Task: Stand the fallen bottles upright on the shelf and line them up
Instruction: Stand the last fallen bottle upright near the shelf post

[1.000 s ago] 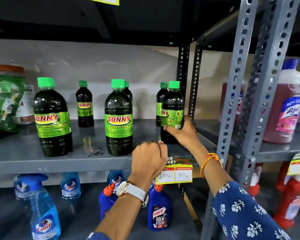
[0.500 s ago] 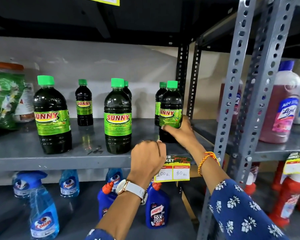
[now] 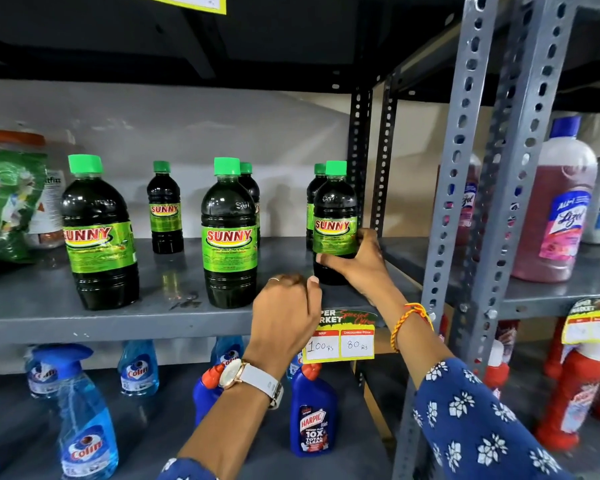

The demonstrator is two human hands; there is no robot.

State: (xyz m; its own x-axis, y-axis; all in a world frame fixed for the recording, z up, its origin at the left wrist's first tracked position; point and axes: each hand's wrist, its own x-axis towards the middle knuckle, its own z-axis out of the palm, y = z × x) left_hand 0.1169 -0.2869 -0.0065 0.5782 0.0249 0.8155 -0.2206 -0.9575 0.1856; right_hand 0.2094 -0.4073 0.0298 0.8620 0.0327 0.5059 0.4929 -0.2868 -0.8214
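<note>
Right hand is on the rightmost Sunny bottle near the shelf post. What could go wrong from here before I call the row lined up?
1. The right hand grips the front right bottle low; pushing it back could knock the bottle behind it, which stands very close.
2. That bottle also stands near the black upright post, so sliding it right might bump the post and tip it.
3. The left hand rests closed at the shelf edge; the middle bottle stands close by and could be nudged.

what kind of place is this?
Most likely a shop aisle: grey slotted-steel shelf stocked with repeated Sunny bottles, Colin sprays below, and a price tag showing MRP and discounted price.
</note>
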